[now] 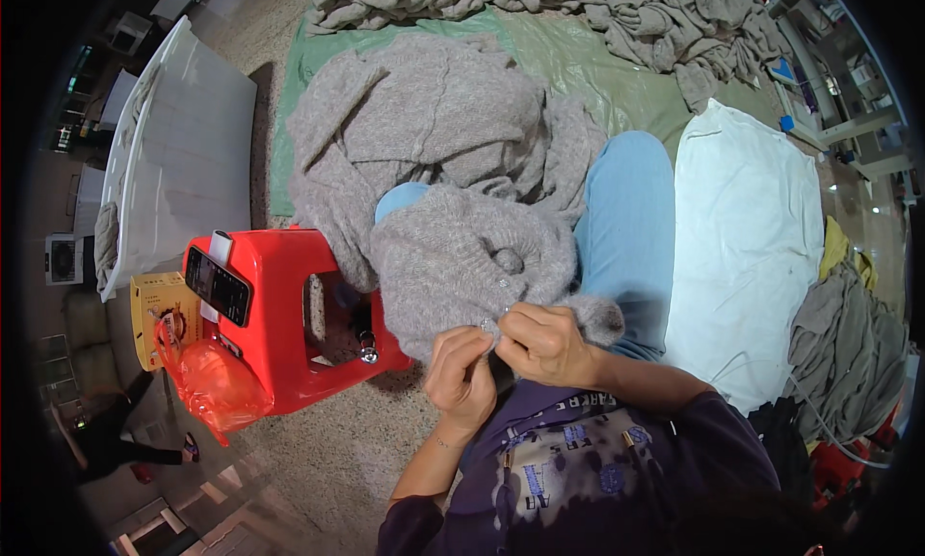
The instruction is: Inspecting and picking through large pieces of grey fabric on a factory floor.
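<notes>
A grey-beige fuzzy knit sweater (pixel 434 267) lies bunched across my lap over light blue jeans (pixel 626 228). On its front shows a round button-like disc (pixel 508 260), with small pale, shiny spots below it. My left hand (pixel 459 371) and my right hand (pixel 541 344) meet at the sweater's near edge, fingertips pinched together. Between them is a tiny whitish, shiny bit (pixel 489 327); its kind is too small to tell. A cuff-like end of the knit (pixel 599 319) sticks out beyond my right hand.
Ahead, more grey knitwear (pixel 424 103) is heaped on a green sheet (pixel 540 40). A red plastic stool (pixel 279 363) at left carries a phone (pixel 219 284), with a red plastic bag (pixel 220 383) beside it. Beyond stands a white bin (pixel 198 142). White cloth (pixel 747 248) lies at right.
</notes>
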A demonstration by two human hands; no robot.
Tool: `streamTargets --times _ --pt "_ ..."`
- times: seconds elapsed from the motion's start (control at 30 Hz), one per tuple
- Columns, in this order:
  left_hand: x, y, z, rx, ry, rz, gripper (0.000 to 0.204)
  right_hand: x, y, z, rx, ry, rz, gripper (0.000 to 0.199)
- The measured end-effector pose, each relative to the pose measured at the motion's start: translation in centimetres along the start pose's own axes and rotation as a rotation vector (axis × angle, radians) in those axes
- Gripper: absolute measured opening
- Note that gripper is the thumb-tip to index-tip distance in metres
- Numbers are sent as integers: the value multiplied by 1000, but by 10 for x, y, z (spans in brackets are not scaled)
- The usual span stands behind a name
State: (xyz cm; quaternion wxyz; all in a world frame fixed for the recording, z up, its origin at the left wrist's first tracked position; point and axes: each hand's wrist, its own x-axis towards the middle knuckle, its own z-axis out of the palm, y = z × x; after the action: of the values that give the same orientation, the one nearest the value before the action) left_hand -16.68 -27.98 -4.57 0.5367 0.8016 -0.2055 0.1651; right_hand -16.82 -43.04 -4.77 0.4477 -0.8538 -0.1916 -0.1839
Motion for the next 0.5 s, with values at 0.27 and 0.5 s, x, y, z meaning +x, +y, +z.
streamTargets --times 0.27,0.5 --pt "5 -10 -3 30 -80 -127 26 -6 13 6 -175 73 -164 21" --pt "6 -17 -7 67 -72 6 24 -1 15 7 -81 59 -54 17"
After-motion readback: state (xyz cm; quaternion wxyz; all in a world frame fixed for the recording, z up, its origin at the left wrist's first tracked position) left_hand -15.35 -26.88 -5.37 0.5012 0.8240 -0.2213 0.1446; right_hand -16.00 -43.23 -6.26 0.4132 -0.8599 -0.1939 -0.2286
